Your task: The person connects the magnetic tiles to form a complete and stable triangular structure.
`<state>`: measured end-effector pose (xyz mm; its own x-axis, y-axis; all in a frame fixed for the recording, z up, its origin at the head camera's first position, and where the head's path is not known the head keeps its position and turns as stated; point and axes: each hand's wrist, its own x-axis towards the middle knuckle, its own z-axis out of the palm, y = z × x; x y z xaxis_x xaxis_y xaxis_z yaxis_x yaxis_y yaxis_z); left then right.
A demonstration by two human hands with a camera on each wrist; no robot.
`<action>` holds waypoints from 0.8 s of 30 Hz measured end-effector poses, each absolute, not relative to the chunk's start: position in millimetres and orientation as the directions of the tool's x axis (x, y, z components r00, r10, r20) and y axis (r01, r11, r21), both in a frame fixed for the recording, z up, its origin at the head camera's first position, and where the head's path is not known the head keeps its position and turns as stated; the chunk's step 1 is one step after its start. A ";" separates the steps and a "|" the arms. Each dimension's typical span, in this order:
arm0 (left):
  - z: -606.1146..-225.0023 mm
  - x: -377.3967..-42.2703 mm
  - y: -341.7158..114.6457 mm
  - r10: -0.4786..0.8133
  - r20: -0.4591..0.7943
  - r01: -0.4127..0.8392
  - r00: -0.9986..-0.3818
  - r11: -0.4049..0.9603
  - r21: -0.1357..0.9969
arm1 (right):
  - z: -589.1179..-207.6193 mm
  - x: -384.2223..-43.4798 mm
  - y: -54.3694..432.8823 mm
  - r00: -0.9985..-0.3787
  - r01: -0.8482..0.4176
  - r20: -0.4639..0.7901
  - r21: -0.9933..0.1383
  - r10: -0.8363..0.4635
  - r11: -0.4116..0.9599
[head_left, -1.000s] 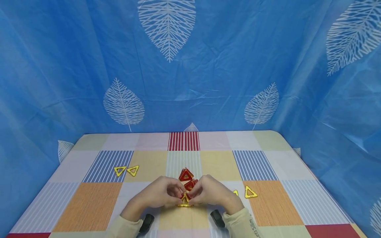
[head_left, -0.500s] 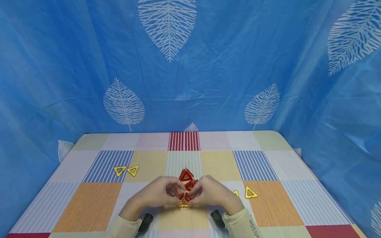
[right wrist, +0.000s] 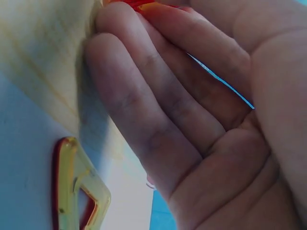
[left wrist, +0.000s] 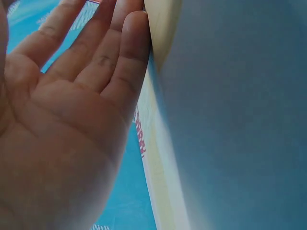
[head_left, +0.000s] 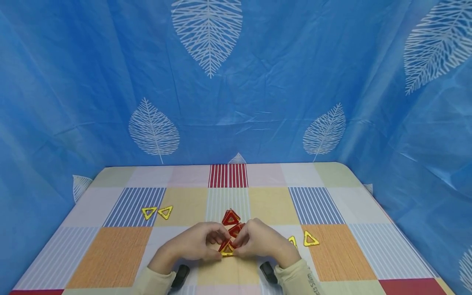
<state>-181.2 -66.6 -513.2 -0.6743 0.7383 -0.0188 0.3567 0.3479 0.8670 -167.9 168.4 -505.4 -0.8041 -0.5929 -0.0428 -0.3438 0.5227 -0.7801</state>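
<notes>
In the head view, a small cluster of red and yellow triangular magnetic tiles stands between my two hands. Its yellow tile (head_left: 227,254) faces me, leaning against a red tile (head_left: 223,245). My left hand (head_left: 197,241) holds the cluster's left side, thumb at the lower corner and fingertips behind. On the other side my right hand (head_left: 262,239) pinches the cluster with thumb and fingers. The right wrist view catches only a red edge (right wrist: 129,3) at the fingertips. The left wrist view shows the palm (left wrist: 62,124), with the tiles mostly hidden.
Just beyond the hands are two groups of red tiles, one farther back (head_left: 230,217) and one nearer (head_left: 234,231). Flat yellow triangles lie at left (head_left: 149,208) and at right (head_left: 312,244); another (head_left: 291,239) is partly covered by my right hand. A blue curtain (head_left: 265,135) backs the table.
The front yellow tile has tipped up and now shows its face, with red behind it. My left thumb has shifted down and left, widening its gap from the fingers. The right hand barely moved.
</notes>
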 end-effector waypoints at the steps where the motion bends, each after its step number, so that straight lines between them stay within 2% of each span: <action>1: -514.1 -181.5 -66.3 0.734 -0.019 0.357 -0.678 0.352 0.865 | -506.1 -168.1 168.3 -0.804 -0.351 -0.040 -0.773 -0.593 0.528; 12: -517.7 -183.8 -64.9 0.703 -0.035 0.353 -0.710 0.399 0.846 | -506.2 -168.3 169.1 -0.797 -0.391 -0.015 -0.749 -0.604 0.535; 24: -514.0 -183.3 -67.2 0.729 -0.042 0.397 -0.683 0.419 0.816 | -506.0 -170.7 172.8 -0.799 -0.369 -0.038 -0.757 -0.601 0.539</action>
